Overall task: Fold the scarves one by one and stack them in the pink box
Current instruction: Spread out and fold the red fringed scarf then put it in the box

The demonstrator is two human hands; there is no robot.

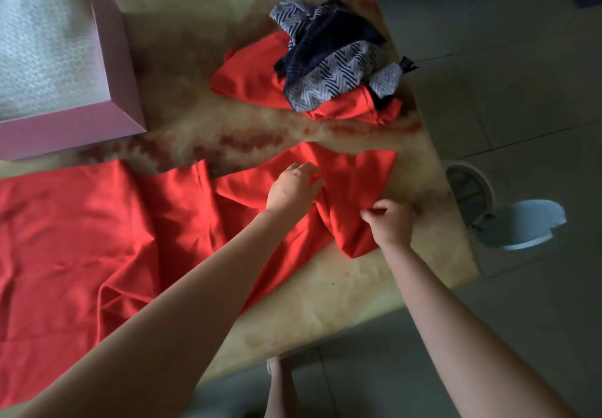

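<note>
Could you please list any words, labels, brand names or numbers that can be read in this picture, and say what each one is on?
None: no readable text shows anywhere.
The pink box, the red scarf and the white bin carry no lettering.
The patterned scarf shows only zigzag stripes, not writing.

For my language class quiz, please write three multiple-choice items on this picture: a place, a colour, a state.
1. Where does the zigzag scarf lie? A) under the table B) on the crumpled red scarf C) on the floor
2. What colour is the spread scarf that the left hand and right hand touch? A) red B) green C) yellow
3. How is the pink box? A) lidded B) open, pale cloth inside C) overturned
Answers: 1 B, it tops that pile; 2 A, plainly red; 3 B, its inside shows.
</note>
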